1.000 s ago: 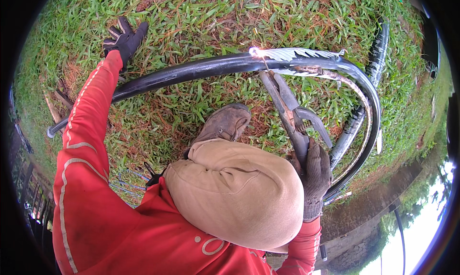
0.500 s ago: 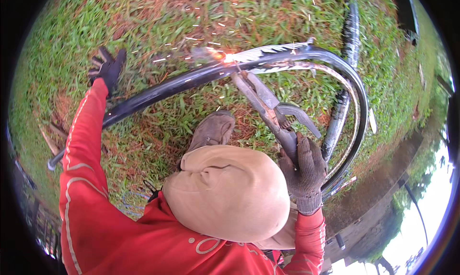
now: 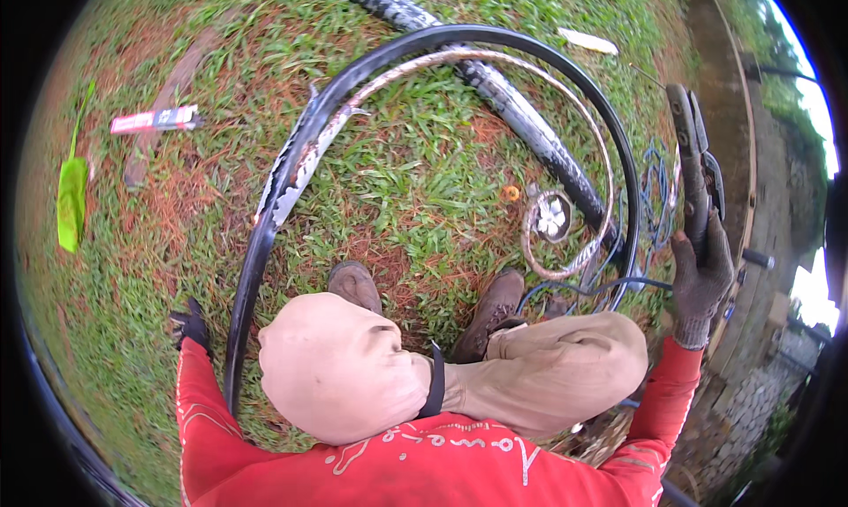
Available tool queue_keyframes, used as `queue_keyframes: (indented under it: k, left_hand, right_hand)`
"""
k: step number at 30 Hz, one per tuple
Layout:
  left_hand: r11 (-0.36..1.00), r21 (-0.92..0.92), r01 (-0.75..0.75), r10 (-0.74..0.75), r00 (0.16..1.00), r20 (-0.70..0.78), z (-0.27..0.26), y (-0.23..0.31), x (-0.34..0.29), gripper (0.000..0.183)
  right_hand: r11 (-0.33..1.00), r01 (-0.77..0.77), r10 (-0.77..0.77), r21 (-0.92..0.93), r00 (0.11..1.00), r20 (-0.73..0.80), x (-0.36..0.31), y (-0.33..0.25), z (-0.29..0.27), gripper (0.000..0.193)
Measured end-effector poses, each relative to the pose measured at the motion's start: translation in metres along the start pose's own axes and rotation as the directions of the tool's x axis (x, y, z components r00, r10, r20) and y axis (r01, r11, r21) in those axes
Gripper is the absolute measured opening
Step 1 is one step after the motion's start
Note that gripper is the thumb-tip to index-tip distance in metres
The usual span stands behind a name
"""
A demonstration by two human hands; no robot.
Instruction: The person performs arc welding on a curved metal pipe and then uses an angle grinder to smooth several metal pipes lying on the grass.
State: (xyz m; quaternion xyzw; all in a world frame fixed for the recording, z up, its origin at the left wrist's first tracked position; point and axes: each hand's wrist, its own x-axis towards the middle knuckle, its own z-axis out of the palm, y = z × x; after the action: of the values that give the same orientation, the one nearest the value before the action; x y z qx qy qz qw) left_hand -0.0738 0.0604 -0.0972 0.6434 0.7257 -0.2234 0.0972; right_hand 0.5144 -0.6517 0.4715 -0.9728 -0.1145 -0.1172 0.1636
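Observation:
My right hand (image 3: 702, 273), in a grey knit glove, is wrapped round the handle of a welding electrode holder (image 3: 687, 145). It is raised at the far right, and a thin rod juts from its tip. My left hand (image 3: 190, 324), in a dark glove, rests on the grass with its fingers apart, holding nothing. Just right of that hand is the lower end of a bent black metal tube (image 3: 252, 282). The tube curves over the grass in a large arc. Along its inner side runs a pale, rusty curved strip (image 3: 583, 109) ending in a curl, with ragged flaking metal where the two meet.
A black-and-white mottled pole (image 3: 530, 127) lies under the arc. Inside the curl sits a small round dish (image 3: 554, 215) with white pieces. Blue cable (image 3: 654, 193) loops at right. A red-and-white box (image 3: 155, 119) and bright green cloth (image 3: 72, 202) lie at left. Beyond stands a low wall (image 3: 738, 268).
The sparks at the tube have stopped. My right hand has drawn the electrode holder away to the right. My view has shifted, and my left hand now appears lower, by the tube's end.

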Motion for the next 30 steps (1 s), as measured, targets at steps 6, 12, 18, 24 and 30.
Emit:
queue_keyframes:
  k: [6,12,18,24,30]
  left_hand:
    - [0.864,0.388,-0.322,0.186,0.919,0.348,-0.121,0.107,0.041,0.093]
    - [0.635,0.354,-0.687,0.535,0.721,0.441,-0.28,0.302,-0.026,0.063]
    - [0.261,-0.222,-0.939,0.957,0.281,-0.064,-0.309,0.558,-0.231,0.048]
    - [-0.05,-0.42,-0.906,0.998,-0.026,-0.064,-0.241,0.685,-0.466,0.041]
    - [-0.088,-0.468,-0.879,0.99,-0.131,0.06,-0.129,0.664,-0.568,0.042]
  right_hand:
    - [0.941,-0.298,0.329,0.158,0.916,-0.23,-0.114,0.144,-0.007,0.054]
    - [0.669,-0.664,0.729,0.333,0.674,-0.121,-0.202,0.17,-0.023,0.043]
    - [0.264,-0.776,0.952,0.572,0.306,-0.023,-0.281,0.182,-0.015,0.029]
    - [0.112,-0.823,0.992,0.558,0.125,-0.015,-0.382,0.194,0.004,0.026]
    - [-0.095,-0.714,0.991,0.694,-0.137,-0.006,-0.493,0.203,0.032,0.029]
